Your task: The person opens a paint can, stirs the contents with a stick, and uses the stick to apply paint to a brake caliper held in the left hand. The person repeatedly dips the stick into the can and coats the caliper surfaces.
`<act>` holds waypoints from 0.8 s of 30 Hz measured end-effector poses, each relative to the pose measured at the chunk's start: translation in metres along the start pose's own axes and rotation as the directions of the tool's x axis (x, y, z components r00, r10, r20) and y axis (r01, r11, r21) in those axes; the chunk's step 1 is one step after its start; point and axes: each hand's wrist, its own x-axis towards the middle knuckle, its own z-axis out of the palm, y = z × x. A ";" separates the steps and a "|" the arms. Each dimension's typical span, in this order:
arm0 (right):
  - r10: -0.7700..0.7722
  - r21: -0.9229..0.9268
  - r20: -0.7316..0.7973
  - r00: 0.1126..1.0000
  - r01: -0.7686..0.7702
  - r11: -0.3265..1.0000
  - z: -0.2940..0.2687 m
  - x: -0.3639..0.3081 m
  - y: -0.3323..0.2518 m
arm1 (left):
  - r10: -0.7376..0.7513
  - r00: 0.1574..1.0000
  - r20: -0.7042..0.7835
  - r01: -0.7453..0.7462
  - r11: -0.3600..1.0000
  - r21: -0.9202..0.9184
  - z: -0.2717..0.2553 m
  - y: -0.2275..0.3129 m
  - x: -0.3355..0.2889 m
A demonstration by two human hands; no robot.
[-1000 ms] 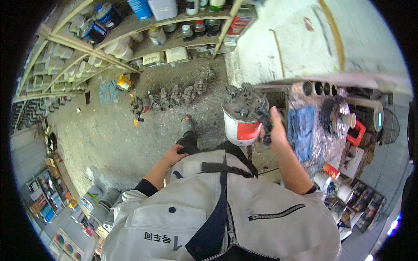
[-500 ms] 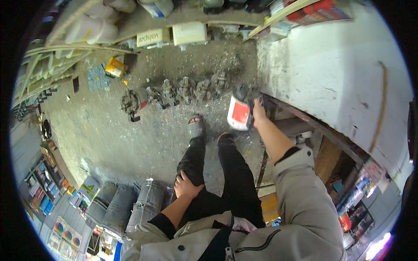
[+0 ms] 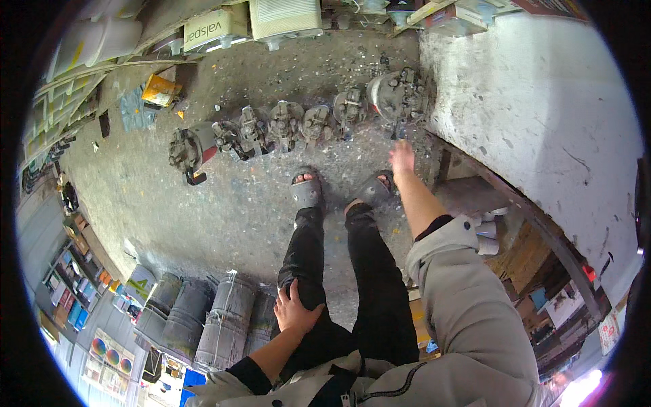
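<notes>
My left hand (image 3: 297,312) lies on my left thigh with its fingers spread, holding nothing. My right hand (image 3: 402,157) reaches forward with nothing in it, fingers loosely apart. Just beyond its fingertips, a large paint can with a dark mixing lid (image 3: 400,95) stands on the floor, apart from the hand. To its left runs a row of smaller cans with mixing lids (image 3: 285,122), their tops dark and paint-stained. A larger can with a red band (image 3: 196,146) and a dark handled lid ends the row at the left.
At the right is a worn white tabletop (image 3: 515,102), with rolls (image 3: 487,237) beneath it. Dark stained drums (image 3: 227,315) stand at lower left. An orange container (image 3: 161,90) sits at the far left of the stained floor. Pale containers (image 3: 285,17) line the far edge.
The large can in my right hand has been set down at the right end of the row and let go. My right hand is now empty. My left hand stays on my thigh.
</notes>
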 end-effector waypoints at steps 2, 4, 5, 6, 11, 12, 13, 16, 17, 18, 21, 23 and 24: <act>0.003 -0.149 0.031 1.000 0.002 0.989 0.000 -0.026 0.033 | -0.010 1.000 0.024 0.010 1.000 0.015 0.002 0.002 -0.001; -0.187 -0.419 0.203 0.961 0.258 0.871 -0.005 -0.059 0.058 | -0.004 1.000 0.014 0.004 1.000 -0.015 0.004 0.002 0.001; -0.197 -0.581 0.316 0.928 0.354 0.733 -0.013 -0.084 0.067 | -0.003 1.000 0.004 0.003 1.000 -0.020 0.004 0.001 0.001; -0.348 -0.565 0.442 0.827 0.558 0.607 -0.027 -0.120 0.078 | 0.003 1.000 0.004 -0.003 1.000 -0.015 0.004 0.000 0.002; -0.064 -0.608 0.717 0.694 0.668 0.430 -0.084 -0.277 0.063 | 0.083 0.997 0.006 -0.083 0.996 -0.022 0.000 -0.014 0.017; 0.000 -0.490 0.550 0.835 0.322 0.810 -0.092 -0.313 0.057 | 0.127 0.991 -0.038 -0.128 0.991 -0.033 -0.001 -0.017 0.019; -0.020 -0.436 0.482 0.876 0.260 0.862 -0.103 -0.349 0.047 | 0.182 0.983 -0.036 -0.184 0.981 -0.060 -0.005 -0.022 0.023; -0.143 -0.233 0.478 0.866 0.283 0.931 -0.136 -0.432 -0.005 | 0.502 0.865 -0.009 -0.502 0.865 -0.030 -0.026 -0.034 0.037; -0.144 -0.195 0.453 0.880 0.255 0.947 -0.144 -0.453 -0.025 | 0.558 0.825 -0.088 -0.564 0.824 -0.061 -0.032 -0.036 0.039; -0.201 -0.109 0.431 0.880 0.272 0.956 -0.157 -0.474 -0.045 | 0.634 0.770 -0.072 -0.634 0.773 0.026 -0.045 -0.040 0.044; -0.310 0.069 0.310 0.899 0.304 0.950 -0.202 -0.529 -0.078 | 0.560 0.826 0.071 -0.555 0.828 -0.078 -0.085 -0.045 0.053; -0.306 0.082 0.148 0.941 0.296 0.952 -0.237 -0.565 -0.067 | 0.708 0.679 0.194 -0.679 0.505 0.532 -0.124 -0.033 0.066; -0.292 0.098 0.078 0.953 0.284 0.954 -0.252 -0.584 -0.051 | 0.783 0.569 0.251 -0.752 0.372 0.544 -0.146 -0.033 0.069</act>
